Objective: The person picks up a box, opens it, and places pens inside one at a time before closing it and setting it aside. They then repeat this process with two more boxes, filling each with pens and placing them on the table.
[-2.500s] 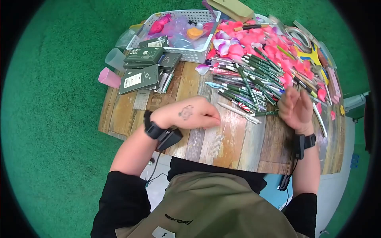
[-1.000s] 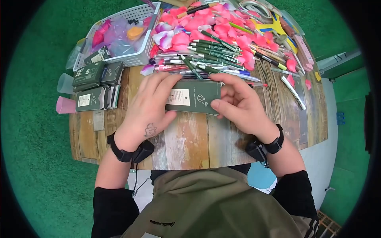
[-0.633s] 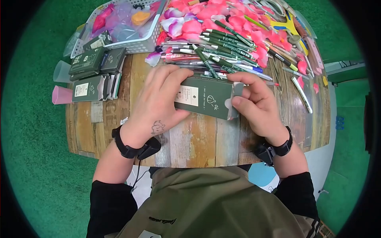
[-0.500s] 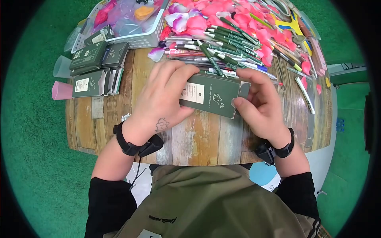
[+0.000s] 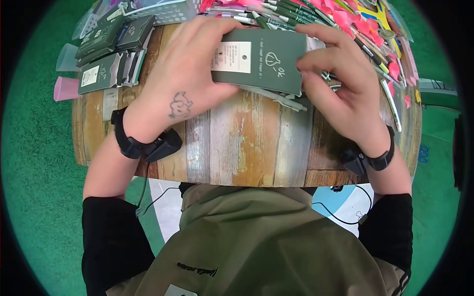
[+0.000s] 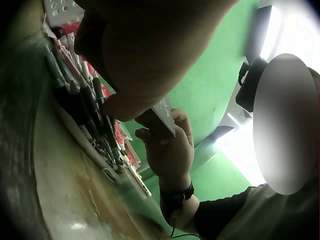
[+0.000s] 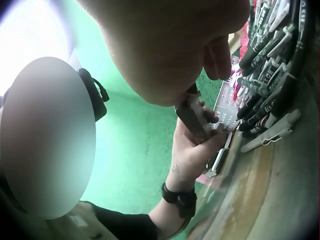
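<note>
A flat dark green cardboard box (image 5: 276, 49) with a white label and a small line drawing is held above the table between both hands. My left hand (image 5: 185, 74) grips its left end, thumb along the lower edge and fingers over the top. At the right end, my right hand (image 5: 345, 74) pinches the box around a pale end flap (image 5: 313, 44), with thumb and fingers curled there. In the left wrist view, the box (image 6: 162, 117) sits between the right thumb and fingers. The right wrist view shows the box (image 7: 192, 117) edge-on in the left hand. Its inside is hidden.
Several similar green boxes (image 5: 101, 74) lie stacked at the left, beside a pink cup (image 5: 66, 89) and a clear cup (image 5: 66, 58). A white basket (image 5: 168, 14) stands behind. Beyond the box are heaped pens (image 5: 291, 12) and pink petals (image 5: 345, 22); a white pen (image 5: 391, 106) lies right.
Both hands, without the box 2.5 s ago, now hold it. Its right end flap has come into view. The box looks larger and nearer the camera, and the head view has shifted.
</note>
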{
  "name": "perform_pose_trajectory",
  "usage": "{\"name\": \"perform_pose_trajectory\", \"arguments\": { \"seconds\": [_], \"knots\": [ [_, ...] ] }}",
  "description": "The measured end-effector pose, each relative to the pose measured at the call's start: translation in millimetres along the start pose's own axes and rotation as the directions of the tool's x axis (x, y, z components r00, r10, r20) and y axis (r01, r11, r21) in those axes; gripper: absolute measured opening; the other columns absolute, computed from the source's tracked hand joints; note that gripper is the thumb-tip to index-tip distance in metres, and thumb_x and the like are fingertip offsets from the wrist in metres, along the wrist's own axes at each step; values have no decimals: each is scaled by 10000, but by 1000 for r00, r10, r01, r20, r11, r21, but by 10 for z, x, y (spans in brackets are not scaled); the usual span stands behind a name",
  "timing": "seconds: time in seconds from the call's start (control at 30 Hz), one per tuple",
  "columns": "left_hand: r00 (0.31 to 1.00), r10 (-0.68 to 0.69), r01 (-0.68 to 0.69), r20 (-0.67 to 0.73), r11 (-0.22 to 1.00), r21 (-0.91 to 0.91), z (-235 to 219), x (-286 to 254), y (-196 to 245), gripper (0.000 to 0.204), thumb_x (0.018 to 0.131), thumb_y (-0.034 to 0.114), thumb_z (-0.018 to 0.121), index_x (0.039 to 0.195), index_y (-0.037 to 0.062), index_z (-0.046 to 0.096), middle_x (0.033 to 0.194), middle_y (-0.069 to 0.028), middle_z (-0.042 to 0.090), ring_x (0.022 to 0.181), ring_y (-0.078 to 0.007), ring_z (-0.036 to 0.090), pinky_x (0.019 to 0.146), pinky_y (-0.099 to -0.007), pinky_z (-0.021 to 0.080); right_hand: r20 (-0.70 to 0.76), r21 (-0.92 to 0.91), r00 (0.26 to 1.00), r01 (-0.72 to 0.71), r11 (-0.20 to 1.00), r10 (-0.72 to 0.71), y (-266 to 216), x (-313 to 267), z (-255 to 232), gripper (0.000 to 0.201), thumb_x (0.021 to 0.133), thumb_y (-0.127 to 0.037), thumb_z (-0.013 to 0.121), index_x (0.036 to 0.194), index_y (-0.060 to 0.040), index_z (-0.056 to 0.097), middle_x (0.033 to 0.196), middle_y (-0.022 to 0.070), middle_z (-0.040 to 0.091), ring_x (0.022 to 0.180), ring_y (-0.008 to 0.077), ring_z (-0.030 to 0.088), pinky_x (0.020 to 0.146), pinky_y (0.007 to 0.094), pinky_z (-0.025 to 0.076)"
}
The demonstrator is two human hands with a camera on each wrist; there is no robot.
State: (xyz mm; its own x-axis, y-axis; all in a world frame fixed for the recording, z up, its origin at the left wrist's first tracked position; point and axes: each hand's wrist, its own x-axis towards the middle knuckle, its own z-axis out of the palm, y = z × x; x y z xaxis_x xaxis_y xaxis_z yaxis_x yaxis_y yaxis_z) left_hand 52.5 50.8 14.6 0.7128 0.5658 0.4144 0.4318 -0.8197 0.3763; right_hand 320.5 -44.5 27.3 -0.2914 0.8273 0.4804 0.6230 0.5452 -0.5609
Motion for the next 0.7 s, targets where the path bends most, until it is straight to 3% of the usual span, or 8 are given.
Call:
{"name": "perform_pose_trajectory", "arguments": {
  "seconds": [0.17, 0.2, 0.27, 0.43, 0.5, 0.53, 0.6, 0.7],
  "knots": [
    [999, -6, 7, -32, 999, 32, -50, 55, -106, 693, 692, 108, 796, 1352, 76, 588, 1223, -147, 628, 1169, -393, 603, 1024, -458, 502, -38, -48, 998, 45, 998, -47, 183, 137, -12, 358, 868, -26, 788, 1220, -50, 734, 1385, 136, 668, 1113, 211, 681, 849, 302, 560],
    [998, 15, -12, -58, 999, 47, -38, 68, -129, 688, 693, 104, 790, 1351, 77, 591, 1213, -148, 632, 1159, -393, 610, 1018, -458, 506, -28, -41, 999, 24, 999, -25, 249, 151, -27, 543, 823, -115, 869, 1334, -65, 691, 1388, 114, 671, 1165, 244, 680, 913, 346, 561],
    [999, -21, 23, -38, 998, 51, -45, 132, -124, 708, 701, 116, 828, 1366, 77, 589, 1270, -145, 639, 1202, -364, 623, 1047, -439, 507, -22, -15, 991, 134, 991, -134, 356, 211, -71, 547, 853, -110, 849, 1357, -31, 653, 1347, 147, 661, 1151, 259, 685, 920, 337, 571],
    [983, -178, 176, 50, 983, 43, -119, 333, 81, 728, 710, 169, 839, 1369, 20, 568, 1252, -205, 622, 1204, -345, 619, 1055, -430, 489, -65, 197, 990, 134, 971, -123, 510, 295, -33, 565, 861, -101, 851, 1362, 15, 615, 1296, 148, 655, 1142, 224, 680, 935, 335, 573],
    [983, -178, 182, 54, 981, -64, -60, 333, -148, 728, 708, 172, 840, 1364, 10, 567, 1250, -204, 623, 1204, -352, 617, 1053, -430, 491, -97, 334, 993, 103, 937, -74, 497, 292, -17, 590, 862, -102, 857, 1375, 27, 596, 1301, 139, 654, 1152, 205, 672, 953, 343, 567],
    [991, -129, 130, 33, 991, -20, -57, 357, -127, 720, 704, 169, 842, 1352, 10, 572, 1241, -200, 623, 1196, -366, 615, 1053, -432, 488, -129, 408, 990, 99, 907, -50, 495, 282, 25, 607, 862, -107, 860, 1388, 30, 589, 1306, 139, 654, 1152, 205, 672, 956, 343, 565],
    [990, -118, 113, 72, 991, 73, -149, 372, 37, 715, 702, 167, 842, 1347, 13, 576, 1242, -198, 623, 1200, -372, 611, 1054, -434, 486, -101, 387, 993, 93, 917, -59, 468, 306, -15, 628, 870, -121, 858, 1411, 33, 579, 1312, 142, 656, 1148, 206, 673, 959, 343, 563],
    [989, -138, 132, 47, 985, 111, -158, 368, 105, 720, 696, 164, 843, 1350, 21, 577, 1252, -197, 622, 1214, -378, 603, 1063, -437, 481, 0, 183, 992, 121, 976, -123, 378, 337, -154, 644, 887, -154, 845, 1440, 33, 572, 1310, 152, 663, 1137, 212, 678, 954, 340, 559]
  ]
}}
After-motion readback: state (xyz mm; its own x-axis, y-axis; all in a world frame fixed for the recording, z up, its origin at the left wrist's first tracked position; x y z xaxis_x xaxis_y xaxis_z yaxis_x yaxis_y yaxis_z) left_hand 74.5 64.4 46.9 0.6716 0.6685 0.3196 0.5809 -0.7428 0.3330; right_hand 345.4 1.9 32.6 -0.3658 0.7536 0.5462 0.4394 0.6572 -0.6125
